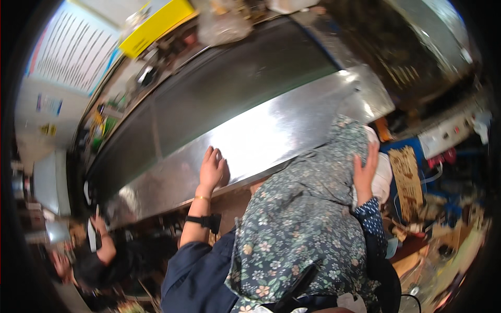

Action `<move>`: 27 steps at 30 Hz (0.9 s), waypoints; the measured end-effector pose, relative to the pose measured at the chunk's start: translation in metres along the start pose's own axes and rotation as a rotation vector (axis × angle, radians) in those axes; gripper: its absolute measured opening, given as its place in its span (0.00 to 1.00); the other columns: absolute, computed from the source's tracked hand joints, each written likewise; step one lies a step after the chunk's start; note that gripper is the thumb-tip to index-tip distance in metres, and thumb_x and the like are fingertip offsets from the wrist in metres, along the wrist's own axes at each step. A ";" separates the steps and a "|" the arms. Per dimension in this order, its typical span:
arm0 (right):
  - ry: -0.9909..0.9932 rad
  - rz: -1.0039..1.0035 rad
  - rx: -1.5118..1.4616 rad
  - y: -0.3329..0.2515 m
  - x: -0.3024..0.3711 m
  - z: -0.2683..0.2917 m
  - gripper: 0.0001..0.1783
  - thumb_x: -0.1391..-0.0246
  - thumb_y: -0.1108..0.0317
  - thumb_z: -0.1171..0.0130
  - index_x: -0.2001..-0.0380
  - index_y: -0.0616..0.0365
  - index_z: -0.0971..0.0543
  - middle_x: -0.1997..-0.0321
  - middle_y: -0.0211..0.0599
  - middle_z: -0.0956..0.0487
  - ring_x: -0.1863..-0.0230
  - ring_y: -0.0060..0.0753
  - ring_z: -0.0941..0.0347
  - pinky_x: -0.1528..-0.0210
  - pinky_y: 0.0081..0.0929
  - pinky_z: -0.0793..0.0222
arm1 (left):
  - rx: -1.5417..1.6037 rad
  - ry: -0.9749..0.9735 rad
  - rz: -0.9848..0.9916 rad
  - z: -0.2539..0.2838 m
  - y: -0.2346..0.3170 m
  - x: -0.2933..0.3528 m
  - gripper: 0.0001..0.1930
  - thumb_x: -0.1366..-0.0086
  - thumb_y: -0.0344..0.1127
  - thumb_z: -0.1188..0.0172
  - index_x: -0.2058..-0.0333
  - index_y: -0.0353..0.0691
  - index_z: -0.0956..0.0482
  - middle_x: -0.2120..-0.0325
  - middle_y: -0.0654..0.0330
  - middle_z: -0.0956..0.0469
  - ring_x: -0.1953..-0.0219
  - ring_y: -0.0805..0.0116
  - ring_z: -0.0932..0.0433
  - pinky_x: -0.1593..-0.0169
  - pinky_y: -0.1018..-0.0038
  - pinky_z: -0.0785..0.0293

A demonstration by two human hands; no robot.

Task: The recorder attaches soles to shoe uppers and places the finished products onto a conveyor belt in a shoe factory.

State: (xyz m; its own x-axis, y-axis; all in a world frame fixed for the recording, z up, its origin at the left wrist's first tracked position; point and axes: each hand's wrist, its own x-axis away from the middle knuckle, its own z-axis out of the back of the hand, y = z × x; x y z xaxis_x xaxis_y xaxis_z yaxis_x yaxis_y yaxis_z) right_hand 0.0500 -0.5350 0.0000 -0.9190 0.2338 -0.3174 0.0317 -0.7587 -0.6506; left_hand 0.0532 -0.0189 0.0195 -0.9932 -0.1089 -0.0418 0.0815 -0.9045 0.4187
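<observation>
My left hand (213, 168) lies on the shiny metal ledge (292, 130), fingers stretched out, with nothing in it. A thin gold bracelet and a black band are on that arm. Off to the right, my right hand (366, 169) has its fingers spread against the side of the dark floral apron (297, 219) that I wear. A white bundle (382, 180) shows just behind this hand; whether the fingers touch it, I cannot tell. Beyond the ledge stretches a long dark belt-like surface (229, 78) with nothing on it near my hands.
At the lower left another person in dark clothes (120, 261) has a hand by a white flat object (92, 236). A yellow box (156, 28) and a clear plastic bag (223, 23) stand along the far edge. Torn cardboard (407, 182) and clutter lie at the right.
</observation>
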 end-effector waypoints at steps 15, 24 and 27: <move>-0.008 -0.002 -0.010 -0.005 -0.001 -0.002 0.31 0.33 0.60 0.50 0.32 0.60 0.41 0.26 0.50 0.48 0.26 0.53 0.51 0.29 0.45 0.53 | -0.202 0.206 0.138 0.027 -0.056 0.010 0.26 0.40 0.37 0.38 0.44 0.35 0.28 0.37 0.43 0.36 0.35 0.43 0.37 0.34 0.60 0.39; -0.006 -0.004 -0.019 -0.006 -0.001 -0.003 0.30 0.32 0.59 0.51 0.33 0.62 0.41 0.26 0.50 0.47 0.26 0.52 0.50 0.29 0.44 0.52 | -0.484 0.481 0.068 0.094 -0.110 -0.001 0.31 0.39 0.38 0.39 0.38 0.37 0.35 0.33 0.42 0.45 0.30 0.40 0.51 0.30 0.52 0.51; -0.019 -0.028 -0.059 -0.007 -0.002 -0.004 0.31 0.31 0.59 0.52 0.32 0.62 0.43 0.25 0.49 0.49 0.25 0.48 0.54 0.28 0.39 0.56 | -0.463 0.645 0.166 0.107 -0.142 -0.023 0.34 0.36 0.47 0.40 0.38 0.31 0.37 0.33 0.39 0.47 0.29 0.42 0.51 0.30 0.55 0.52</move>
State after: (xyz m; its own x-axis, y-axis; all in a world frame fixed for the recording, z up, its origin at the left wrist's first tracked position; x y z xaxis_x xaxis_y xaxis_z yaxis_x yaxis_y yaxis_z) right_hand 0.0528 -0.5280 0.0024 -0.9272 0.2420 -0.2860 0.0289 -0.7149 -0.6987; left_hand 0.0557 0.1558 0.0582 -0.7332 -0.3455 -0.5857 0.3904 -0.9191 0.0536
